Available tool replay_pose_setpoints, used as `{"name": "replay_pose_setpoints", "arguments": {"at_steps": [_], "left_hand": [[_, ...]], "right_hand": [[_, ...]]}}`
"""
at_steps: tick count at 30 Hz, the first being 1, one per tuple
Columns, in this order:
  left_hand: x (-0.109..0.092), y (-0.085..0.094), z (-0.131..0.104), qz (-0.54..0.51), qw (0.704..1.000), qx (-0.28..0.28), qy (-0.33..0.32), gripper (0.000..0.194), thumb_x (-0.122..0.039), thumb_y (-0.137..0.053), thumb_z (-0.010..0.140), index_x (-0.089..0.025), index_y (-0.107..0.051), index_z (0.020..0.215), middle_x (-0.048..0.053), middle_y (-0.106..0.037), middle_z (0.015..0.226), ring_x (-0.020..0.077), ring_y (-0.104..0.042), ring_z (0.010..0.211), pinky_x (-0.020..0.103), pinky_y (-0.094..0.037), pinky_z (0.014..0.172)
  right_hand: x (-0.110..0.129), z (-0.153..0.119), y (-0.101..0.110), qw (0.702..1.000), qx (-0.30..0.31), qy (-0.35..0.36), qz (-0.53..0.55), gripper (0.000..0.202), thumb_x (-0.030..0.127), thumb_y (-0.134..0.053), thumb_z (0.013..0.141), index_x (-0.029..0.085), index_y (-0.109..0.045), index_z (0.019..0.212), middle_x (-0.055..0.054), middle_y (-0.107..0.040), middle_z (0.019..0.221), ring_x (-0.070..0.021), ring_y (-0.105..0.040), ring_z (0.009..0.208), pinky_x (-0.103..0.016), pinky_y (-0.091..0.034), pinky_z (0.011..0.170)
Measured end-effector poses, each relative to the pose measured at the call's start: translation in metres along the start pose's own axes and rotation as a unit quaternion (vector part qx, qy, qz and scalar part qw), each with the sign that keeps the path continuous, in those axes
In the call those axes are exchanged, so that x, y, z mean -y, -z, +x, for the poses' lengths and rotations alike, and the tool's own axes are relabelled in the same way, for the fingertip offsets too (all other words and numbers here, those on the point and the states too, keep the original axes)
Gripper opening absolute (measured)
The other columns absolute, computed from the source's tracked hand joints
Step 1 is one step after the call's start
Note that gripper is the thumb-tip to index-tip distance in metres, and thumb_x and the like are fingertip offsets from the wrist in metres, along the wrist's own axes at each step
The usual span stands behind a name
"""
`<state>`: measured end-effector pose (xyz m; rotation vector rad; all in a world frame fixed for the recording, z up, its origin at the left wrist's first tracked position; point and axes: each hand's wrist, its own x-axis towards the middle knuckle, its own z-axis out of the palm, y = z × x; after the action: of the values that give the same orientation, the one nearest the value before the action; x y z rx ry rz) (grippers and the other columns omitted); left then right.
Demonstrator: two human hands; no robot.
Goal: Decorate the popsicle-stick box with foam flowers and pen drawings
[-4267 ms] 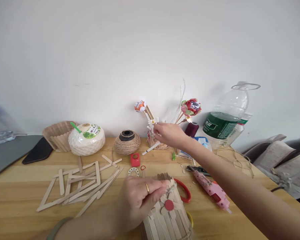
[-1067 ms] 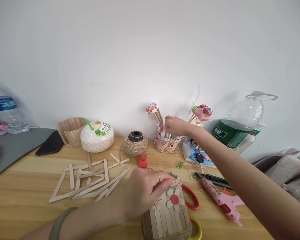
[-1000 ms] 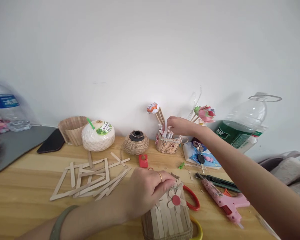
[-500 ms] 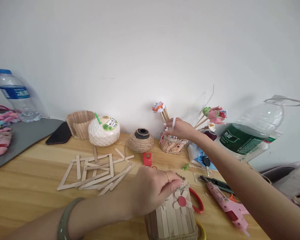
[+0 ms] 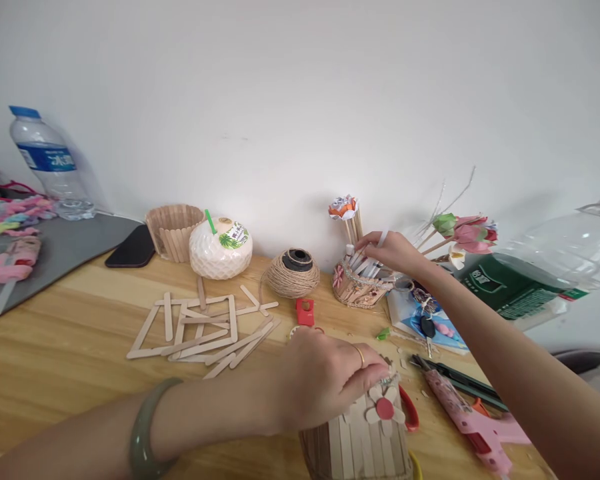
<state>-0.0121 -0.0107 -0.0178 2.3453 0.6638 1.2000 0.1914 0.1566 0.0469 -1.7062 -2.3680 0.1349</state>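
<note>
My left hand [image 5: 325,380], with a ring on one finger, is closed on the top of a craft-stick holder [image 5: 355,443]. The holder is faced with upright wooden sticks and bears a stick flower with a red centre [image 5: 385,408]. My right hand [image 5: 393,253] is over a small decorated basket [image 5: 357,293], fingers bent at its opening. A whitish translucent glue stick [image 5: 383,237] rises between those fingers; the fingertips are partly hidden. More pale sticks and a paper flower on stems [image 5: 344,207] stand in the basket.
Loose craft sticks [image 5: 205,333] lie left of my left hand. Behind are a twine spool [image 5: 293,273], a wrapped coconut [image 5: 220,250] and a stick cup [image 5: 175,233]. Right lie a pink glue gun [image 5: 470,420], red-handled scissors [image 5: 410,408], keys [image 5: 427,327] and a large bottle [image 5: 505,283].
The view has shifted, so most things appear farther right. My right hand has drawn slightly rightward over the basket, showing more sticks inside. My left hand keeps its grip on the craft-stick holder.
</note>
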Motion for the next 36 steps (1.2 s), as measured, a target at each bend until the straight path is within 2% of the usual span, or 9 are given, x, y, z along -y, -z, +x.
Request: {"name": "replay_pose_setpoints", "arguments": {"at_steps": [3, 5, 11, 16, 19, 23, 26, 28, 36], "left_hand": [[0.000, 0.001, 0.000, 0.003, 1.000, 0.008, 0.001, 0.022, -0.020, -0.051, 0.095, -0.011, -0.072, 0.095, 0.006, -0.078, 0.079, 0.0162, -0.073, 0.063, 0.023, -0.053, 0.059], [-0.001, 0.002, -0.001, 0.010, 1.000, 0.010, -0.002, 0.023, -0.020, -0.050, 0.095, -0.011, -0.072, 0.095, 0.006, -0.078, 0.078, 0.0159, -0.072, 0.062, 0.023, -0.052, 0.058], [-0.002, 0.002, 0.000, 0.026, 1.000, 0.012, -0.004, 0.024, -0.021, -0.049, 0.096, -0.012, -0.071, 0.095, 0.005, -0.078, 0.076, 0.0149, -0.072, 0.061, 0.022, -0.051, 0.057], [-0.001, 0.002, 0.000, 0.043, 0.999, 0.031, -0.002, 0.026, -0.024, -0.047, 0.097, -0.012, -0.071, 0.096, 0.005, -0.077, 0.074, 0.0143, -0.070, 0.059, 0.021, -0.050, 0.056], [-0.001, 0.002, -0.001, 0.042, 0.998, 0.036, 0.001, 0.026, -0.024, -0.046, 0.098, -0.014, -0.071, 0.097, 0.005, -0.078, 0.077, 0.0144, -0.071, 0.062, 0.022, -0.052, 0.058], [-0.001, 0.001, -0.001, 0.031, 0.999, 0.040, 0.007, 0.027, -0.026, -0.045, 0.098, -0.017, -0.070, 0.100, 0.005, -0.079, 0.083, 0.0140, -0.072, 0.068, 0.022, -0.055, 0.066], [-0.001, 0.001, -0.001, 0.028, 0.999, 0.042, 0.009, 0.027, -0.026, -0.045, 0.098, -0.017, -0.070, 0.100, 0.005, -0.079, 0.086, 0.0146, -0.073, 0.070, 0.023, -0.055, 0.067], [-0.002, 0.001, -0.001, 0.027, 0.999, 0.046, 0.011, 0.027, -0.026, -0.045, 0.098, -0.016, -0.070, 0.100, 0.005, -0.079, 0.087, 0.0149, -0.073, 0.071, 0.023, -0.056, 0.067], [-0.003, 0.003, 0.000, 0.025, 0.998, 0.052, 0.006, 0.024, -0.024, -0.049, 0.097, -0.016, -0.071, 0.096, 0.005, -0.079, 0.086, 0.0147, -0.073, 0.073, 0.022, -0.055, 0.068]], "right_hand": [[0.001, 0.002, -0.004, 1.000, 0.005, 0.009, 0.029, 0.043, 0.011, -0.046, 0.070, 0.018, -0.071, 0.104, -0.003, -0.073, 0.097, -0.0163, -0.066, 0.081, -0.022, -0.048, 0.072], [0.002, 0.002, -0.005, 0.999, 0.009, 0.014, 0.041, 0.041, 0.012, -0.049, 0.068, 0.018, -0.071, 0.101, -0.004, -0.070, 0.105, -0.0173, -0.065, 0.087, -0.022, -0.048, 0.075], [0.007, -0.004, 0.005, 0.997, 0.046, 0.020, 0.057, 0.021, 0.017, -0.051, 0.066, 0.019, -0.065, 0.080, 0.000, -0.066, 0.076, -0.0157, -0.059, 0.068, -0.022, -0.046, 0.058], [0.005, -0.006, 0.006, 0.996, 0.061, 0.039, 0.046, 0.011, 0.028, -0.057, 0.071, 0.020, -0.060, 0.077, 0.001, -0.062, 0.071, -0.0154, -0.056, 0.066, -0.023, -0.042, 0.057], [0.002, -0.004, 0.000, 0.998, 0.047, 0.036, 0.027, 0.016, 0.032, -0.057, 0.077, 0.020, -0.061, 0.086, 0.000, -0.065, 0.079, -0.0169, -0.059, 0.073, -0.025, -0.044, 0.063], [0.003, 0.004, -0.005, 0.998, 0.061, 0.019, -0.014, 0.026, 0.018, -0.059, 0.081, 0.020, -0.061, 0.107, 0.000, -0.067, 0.092, -0.0170, -0.062, 0.081, -0.027, -0.047, 0.073], [0.009, 0.008, -0.002, 0.994, 0.096, -0.004, -0.055, 0.021, 0.027, -0.061, 0.089, 0.018, -0.063, 0.107, -0.003, -0.067, 0.098, -0.0177, -0.063, 0.085, -0.034, -0.052, 0.077], [0.012, 0.009, -0.001, 0.991, 0.104, -0.027, -0.080, 0.024, 0.033, -0.060, 0.091, 0.016, -0.062, 0.108, -0.005, -0.065, 0.106, -0.0189, -0.064, 0.090, -0.039, -0.054, 0.080], [0.010, 0.006, -0.007, 0.991, 0.030, -0.082, -0.100, 0.030, 0.034, -0.057, 0.093, 0.017, -0.059, 0.118, -0.008, -0.062, 0.117, -0.0213, -0.063, 0.098, -0.041, -0.055, 0.082]]}}
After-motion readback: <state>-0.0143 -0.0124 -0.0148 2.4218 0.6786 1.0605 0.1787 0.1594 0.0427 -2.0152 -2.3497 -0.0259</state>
